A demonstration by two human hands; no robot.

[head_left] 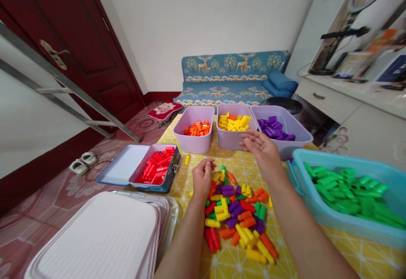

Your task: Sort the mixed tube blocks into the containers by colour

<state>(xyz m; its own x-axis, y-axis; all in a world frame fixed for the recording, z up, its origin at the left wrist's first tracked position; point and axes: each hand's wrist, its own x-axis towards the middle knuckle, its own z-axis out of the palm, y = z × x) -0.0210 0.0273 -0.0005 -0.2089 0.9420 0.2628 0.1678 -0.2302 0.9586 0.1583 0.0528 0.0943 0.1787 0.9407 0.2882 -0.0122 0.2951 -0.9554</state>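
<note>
Over the pile's far edge, my left hand (203, 176) is closed, fingers curled together; whatever they may hold is hidden. My right hand (261, 148) reaches to the near side of the lilac bin of yellow pieces (233, 139), fingers apart and nothing in them. A bright yellow piece (245, 120) shows at that bin's near right rim, just beyond the fingertips; I cannot tell whether it rests or falls. Between my forearms lies a mixed pile of short plastic tube pieces (234, 208) in red, orange, yellow, green and purple. A few orange pieces (233, 117) show among the yellow ones.
Left of it stands a lilac bin of orange pieces (193, 143); right, one of purple pieces (300, 143). A turquoise tub (304, 160) holds green pieces, and an open hinged box (171, 177) red ones. Stacked white lids (101, 232) lie front left. One yellow tube (187, 159) lies alone.
</note>
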